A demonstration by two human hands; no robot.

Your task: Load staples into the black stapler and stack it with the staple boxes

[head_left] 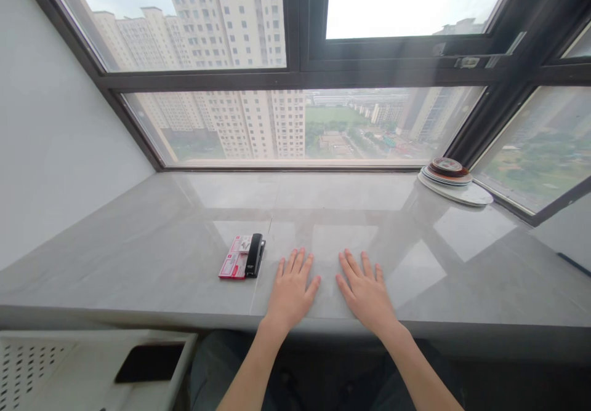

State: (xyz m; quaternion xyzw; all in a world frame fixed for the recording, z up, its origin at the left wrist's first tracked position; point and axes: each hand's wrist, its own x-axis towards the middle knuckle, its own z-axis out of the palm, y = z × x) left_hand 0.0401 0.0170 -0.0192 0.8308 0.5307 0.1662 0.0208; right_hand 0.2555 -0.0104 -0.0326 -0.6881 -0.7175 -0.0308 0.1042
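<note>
My left hand (292, 291) lies flat on the grey stone sill (138, 251), palm down with its fingers spread. Beside it, my right hand (365, 289) rests the same way, a hand's width apart. Neither holds anything. To the left of my left hand, and not touching it, is a black stapler (254, 256). It lies against some small red-and-white printed boxes (234, 261), perhaps of staples; their lettering is too small to read.
A stack of plates and round lids (455, 184) stands in the far right corner by the window frame (295, 80). Below the sill's front edge at left is a white perforated surface (87, 362) with a dark phone-like rectangle (150, 363). A wall (60, 128) bounds the left side.
</note>
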